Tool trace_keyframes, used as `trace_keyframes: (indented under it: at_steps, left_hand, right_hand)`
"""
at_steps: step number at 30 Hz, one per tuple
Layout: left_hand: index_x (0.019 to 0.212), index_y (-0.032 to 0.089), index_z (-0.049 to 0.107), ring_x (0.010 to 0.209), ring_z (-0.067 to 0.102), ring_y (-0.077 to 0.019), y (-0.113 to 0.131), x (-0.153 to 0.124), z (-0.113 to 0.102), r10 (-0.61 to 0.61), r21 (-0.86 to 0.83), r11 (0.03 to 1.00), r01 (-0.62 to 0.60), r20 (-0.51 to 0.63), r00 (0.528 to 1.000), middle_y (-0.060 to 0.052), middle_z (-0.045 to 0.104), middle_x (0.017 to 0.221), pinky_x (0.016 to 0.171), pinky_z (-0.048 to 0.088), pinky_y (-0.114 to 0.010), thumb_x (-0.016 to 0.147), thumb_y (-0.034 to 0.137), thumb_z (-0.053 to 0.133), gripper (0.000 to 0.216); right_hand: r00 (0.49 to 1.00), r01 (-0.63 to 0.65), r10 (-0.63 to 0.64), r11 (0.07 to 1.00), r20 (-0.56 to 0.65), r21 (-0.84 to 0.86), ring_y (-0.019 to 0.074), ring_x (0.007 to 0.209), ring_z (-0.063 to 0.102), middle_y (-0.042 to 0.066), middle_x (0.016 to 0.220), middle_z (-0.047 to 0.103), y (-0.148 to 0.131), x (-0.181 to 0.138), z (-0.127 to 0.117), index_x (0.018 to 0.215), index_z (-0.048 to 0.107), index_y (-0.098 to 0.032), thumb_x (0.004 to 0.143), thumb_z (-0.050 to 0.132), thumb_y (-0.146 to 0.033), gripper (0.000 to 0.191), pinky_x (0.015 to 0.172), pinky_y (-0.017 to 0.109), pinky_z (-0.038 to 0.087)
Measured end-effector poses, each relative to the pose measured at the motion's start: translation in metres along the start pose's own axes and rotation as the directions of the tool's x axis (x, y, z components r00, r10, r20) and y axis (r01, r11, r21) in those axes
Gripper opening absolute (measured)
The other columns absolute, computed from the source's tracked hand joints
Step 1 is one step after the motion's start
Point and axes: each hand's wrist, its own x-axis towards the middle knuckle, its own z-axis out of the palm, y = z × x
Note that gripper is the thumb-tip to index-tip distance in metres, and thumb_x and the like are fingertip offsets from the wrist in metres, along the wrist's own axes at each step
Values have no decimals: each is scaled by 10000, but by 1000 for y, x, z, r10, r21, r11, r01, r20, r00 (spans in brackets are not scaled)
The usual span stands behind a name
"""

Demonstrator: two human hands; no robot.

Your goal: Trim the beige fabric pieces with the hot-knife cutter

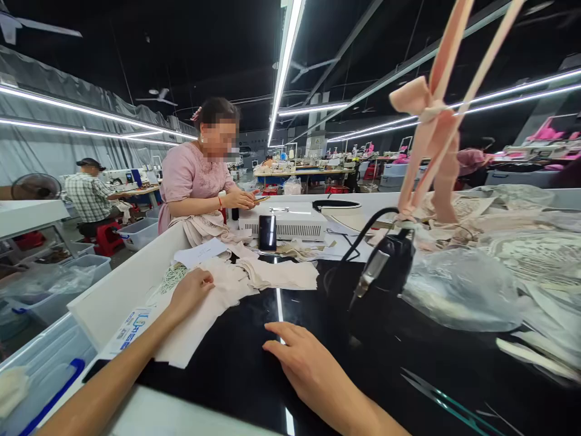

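My left hand [193, 295] rests on overlapping cream fabric pieces [227, 284] at the left of the glossy black work surface [245, 369]. Its fingers are curled, and whatever they may hold is hidden. Green lace-like material [171, 278] shows beside the knuckles. Over the middle of the black surface, my right hand [308, 363] is open and empty, thumb and forefinger apart, pointing left. A black device with a metal part and cable [385, 263] hangs from knotted pink fabric strips [431, 127] beyond the right hand. Green-handled tweezers [447, 402] lie at the lower right.
A phone [267, 232] leans against a white vented box [295, 224]. Across the table stands a co-worker [195, 175], both hands on a small object. Plastic-wrapped lace [463, 293] piles up on the right. A white side board [127, 284] edges the left, with clear bins below.
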Motion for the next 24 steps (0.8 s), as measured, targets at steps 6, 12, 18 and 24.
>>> trace_keyframes:
  at_steps: [6, 12, 18, 24]
  left_hand:
    - [836, 231, 519, 668, 523, -183, 13, -9, -13, -9, -318, 948, 10, 2, 1000, 52, 478, 646, 680, 420, -293, 904, 436, 548, 219]
    - [921, 228, 538, 553, 422, -126, 57, -36, -13, 3, -610, 782, 128, 209, 978, 80, 428, 614, 530, 284, -221, 769, 683, 623, 488]
    - [964, 213, 571, 562, 461, -108, 87, -57, -2, 57, -734, 633, 246, 362, 931, 51, 539, 684, 508, 322, -200, 705, 668, 715, 544]
    - [1026, 216, 567, 516, 414, -104, 90, -59, 9, 39, -760, 580, 292, 384, 923, 72, 514, 617, 484, 289, -194, 700, 567, 736, 508]
  right_hand:
    - [980, -196, 191, 905, 51, 377, 260, 1244, 659, 104, 1324, 709, -12, 4, -11, 1191, 745, -235, 974, 483, -103, 365, 1098, 435, 507]
    - [773, -521, 527, 210, 353, 827, 276, 1141, 683, 138, 1261, 717, -26, 17, -17, 1267, 677, -196, 831, 760, -539, 561, 901, 379, 585]
    - [709, -478, 409, -320, 574, 818, 102, 696, 651, 47, 851, 733, -38, 13, -16, 868, 690, -161, 653, 859, -682, 589, 594, 192, 514]
    - [733, -472, 402, -281, 549, 836, 51, 547, 518, -11, 701, 660, -36, 6, -12, 743, 646, -157, 616, 917, -610, 543, 476, 156, 416]
